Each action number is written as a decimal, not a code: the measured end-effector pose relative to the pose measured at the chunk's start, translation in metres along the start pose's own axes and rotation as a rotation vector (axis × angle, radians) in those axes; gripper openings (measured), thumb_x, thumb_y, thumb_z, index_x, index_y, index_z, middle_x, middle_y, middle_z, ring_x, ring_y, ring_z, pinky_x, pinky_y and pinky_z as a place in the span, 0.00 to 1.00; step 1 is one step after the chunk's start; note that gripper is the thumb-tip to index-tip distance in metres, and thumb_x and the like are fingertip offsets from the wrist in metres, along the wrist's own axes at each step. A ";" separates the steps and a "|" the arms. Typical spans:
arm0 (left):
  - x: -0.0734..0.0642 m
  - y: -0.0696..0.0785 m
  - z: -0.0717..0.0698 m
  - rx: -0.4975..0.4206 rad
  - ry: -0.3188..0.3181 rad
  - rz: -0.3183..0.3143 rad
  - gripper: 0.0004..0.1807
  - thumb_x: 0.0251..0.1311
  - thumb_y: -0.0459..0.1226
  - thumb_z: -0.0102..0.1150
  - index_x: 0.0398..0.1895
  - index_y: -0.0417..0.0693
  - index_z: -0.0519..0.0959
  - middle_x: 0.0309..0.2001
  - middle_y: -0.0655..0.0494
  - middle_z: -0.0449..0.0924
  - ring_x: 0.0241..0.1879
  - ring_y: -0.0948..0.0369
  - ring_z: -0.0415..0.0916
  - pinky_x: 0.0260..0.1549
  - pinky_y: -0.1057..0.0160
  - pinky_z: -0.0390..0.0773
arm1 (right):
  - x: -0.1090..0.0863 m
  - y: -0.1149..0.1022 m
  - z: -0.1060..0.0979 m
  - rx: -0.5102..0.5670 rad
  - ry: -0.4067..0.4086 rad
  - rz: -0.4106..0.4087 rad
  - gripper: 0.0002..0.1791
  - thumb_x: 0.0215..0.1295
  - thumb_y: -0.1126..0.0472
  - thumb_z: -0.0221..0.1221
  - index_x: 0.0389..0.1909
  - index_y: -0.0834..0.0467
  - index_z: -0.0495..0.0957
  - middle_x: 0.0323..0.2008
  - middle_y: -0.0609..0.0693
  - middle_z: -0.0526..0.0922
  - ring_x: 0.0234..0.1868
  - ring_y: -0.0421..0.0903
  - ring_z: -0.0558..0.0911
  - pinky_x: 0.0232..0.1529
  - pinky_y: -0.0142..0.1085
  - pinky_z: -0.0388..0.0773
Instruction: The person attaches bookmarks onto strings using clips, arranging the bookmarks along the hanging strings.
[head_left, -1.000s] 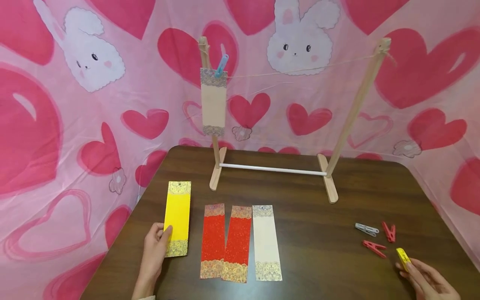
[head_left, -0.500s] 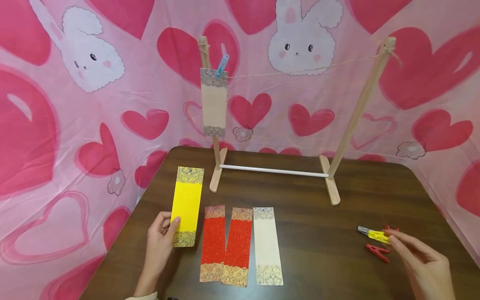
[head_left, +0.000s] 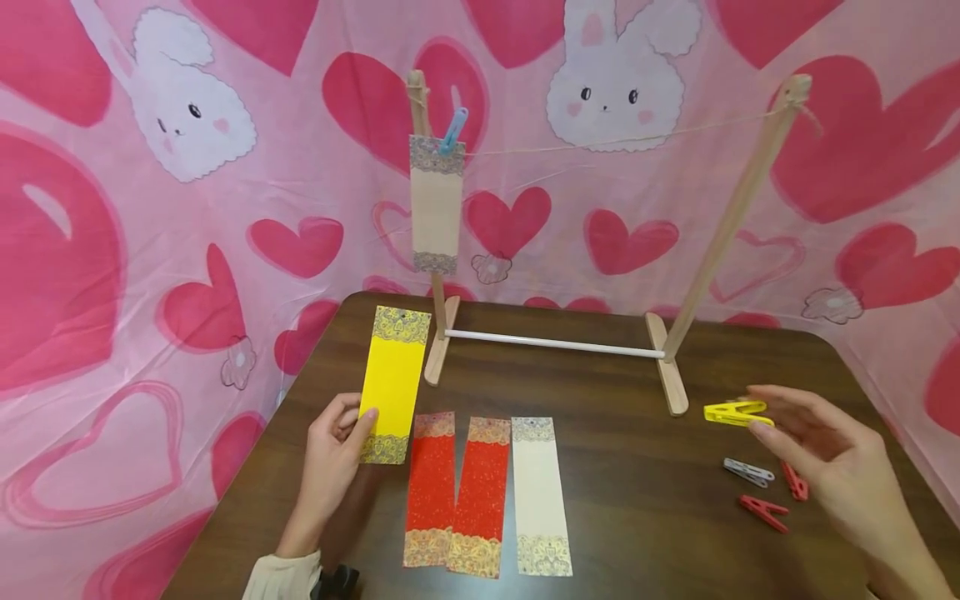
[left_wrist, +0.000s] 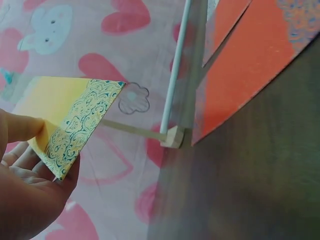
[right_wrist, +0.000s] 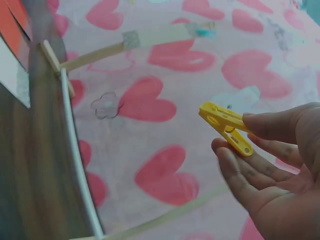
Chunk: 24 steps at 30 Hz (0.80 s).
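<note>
My left hand (head_left: 335,446) pinches a yellow paper card (head_left: 395,379) with patterned ends by its lower left edge, thumb in front and fingers behind. The card is raised and tilted slightly right. In the left wrist view its patterned lower end (left_wrist: 80,125) faces the camera. Off to the right, my right hand (head_left: 832,454) holds a yellow clothespin (head_left: 737,412) between thumb and fingertips, above the table. The right wrist view shows the thumb on one leg of the clothespin (right_wrist: 225,127) and fingers under the other, its nose pointing away from the palm.
A wooden stand with a white crossbar (head_left: 555,342) carries a string (head_left: 637,142). A cream card (head_left: 437,204) hangs at its left end under a blue clothespin (head_left: 453,132). Two red cards (head_left: 480,492) and a cream card (head_left: 542,492) lie in front. Grey (head_left: 748,472) and red clothespins (head_left: 763,512) lie right.
My left hand has lifted the yellow card up and to the right. My right hand has carried the yellow clothespin up and leftward, past the other clothespins, turning it nose-left.
</note>
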<state>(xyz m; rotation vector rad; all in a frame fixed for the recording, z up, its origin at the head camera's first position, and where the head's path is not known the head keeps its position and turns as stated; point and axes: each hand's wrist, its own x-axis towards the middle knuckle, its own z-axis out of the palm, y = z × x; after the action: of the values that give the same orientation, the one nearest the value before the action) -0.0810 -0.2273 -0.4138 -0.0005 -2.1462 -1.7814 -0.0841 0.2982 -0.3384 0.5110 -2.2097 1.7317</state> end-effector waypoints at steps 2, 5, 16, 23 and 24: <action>0.004 0.002 0.003 -0.011 -0.015 0.009 0.12 0.68 0.32 0.59 0.50 0.35 0.75 0.41 0.37 0.85 0.30 0.57 0.84 0.30 0.61 0.85 | 0.007 -0.007 0.001 0.044 -0.009 -0.014 0.27 0.54 0.87 0.59 0.58 0.79 0.71 0.50 0.59 0.84 0.51 0.43 0.84 0.47 0.26 0.80; 0.011 0.005 0.007 -0.018 -0.034 0.024 0.12 0.68 0.32 0.60 0.50 0.35 0.76 0.40 0.38 0.85 0.31 0.57 0.84 0.30 0.62 0.85 | 0.017 -0.016 0.003 0.016 -0.009 -0.007 0.27 0.53 0.86 0.62 0.56 0.77 0.72 0.50 0.58 0.84 0.50 0.43 0.84 0.44 0.27 0.81; 0.030 0.021 0.022 -0.039 -0.095 0.064 0.14 0.67 0.34 0.61 0.51 0.37 0.75 0.42 0.38 0.85 0.34 0.56 0.85 0.34 0.61 0.85 | 0.050 -0.036 0.012 -0.180 0.011 -0.095 0.18 0.66 0.78 0.56 0.56 0.72 0.77 0.53 0.58 0.82 0.49 0.41 0.82 0.48 0.23 0.77; 0.047 0.031 0.035 -0.062 -0.113 0.108 0.13 0.67 0.33 0.61 0.50 0.36 0.75 0.41 0.38 0.85 0.33 0.56 0.84 0.32 0.62 0.85 | 0.079 -0.044 0.018 0.028 -0.020 -0.199 0.21 0.65 0.81 0.54 0.60 0.75 0.73 0.51 0.57 0.84 0.51 0.44 0.81 0.51 0.24 0.75; 0.049 0.033 0.036 -0.065 -0.115 0.115 0.13 0.67 0.33 0.61 0.50 0.36 0.76 0.41 0.38 0.85 0.33 0.56 0.84 0.31 0.62 0.85 | 0.083 -0.046 0.019 0.045 -0.023 -0.194 0.22 0.65 0.81 0.54 0.60 0.74 0.73 0.51 0.56 0.84 0.51 0.44 0.81 0.50 0.24 0.75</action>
<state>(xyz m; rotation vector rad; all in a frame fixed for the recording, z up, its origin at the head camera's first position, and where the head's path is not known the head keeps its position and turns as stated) -0.1298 -0.1969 -0.3748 -0.2430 -2.1179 -1.8231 -0.1382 0.2619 -0.2668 0.7332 -2.0629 1.6847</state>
